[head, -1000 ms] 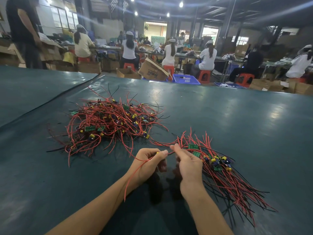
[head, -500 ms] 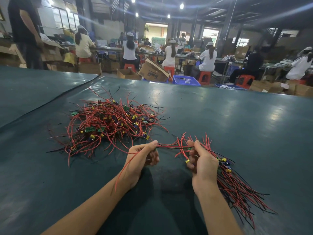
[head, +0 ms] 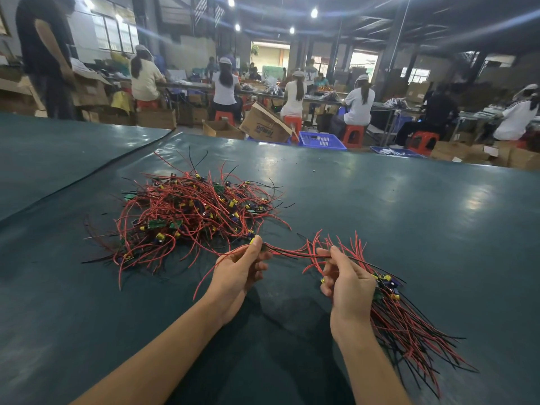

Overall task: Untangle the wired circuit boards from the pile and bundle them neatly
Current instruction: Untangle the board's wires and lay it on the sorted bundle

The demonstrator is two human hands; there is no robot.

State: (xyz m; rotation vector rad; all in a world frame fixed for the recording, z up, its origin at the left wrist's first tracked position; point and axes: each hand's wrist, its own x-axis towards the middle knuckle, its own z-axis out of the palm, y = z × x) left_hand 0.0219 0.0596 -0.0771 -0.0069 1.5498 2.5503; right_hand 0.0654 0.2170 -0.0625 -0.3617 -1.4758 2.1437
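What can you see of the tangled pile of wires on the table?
The tangled pile is a loose heap of thin red and black wires, small green boards and yellow parts. It lies on the dark green table, ahead and left of the left hand, which pinches a wire near its edge.

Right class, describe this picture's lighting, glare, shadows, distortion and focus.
Head view throughout: the ceiling lamps flare into streaks; pale glare patches sit on the table at right; soft shadows lie under the left hand pinching a wire and the right hand holding the bundle; the wide lens leans the pillars; the wire pile is sharp, the far workers softer.
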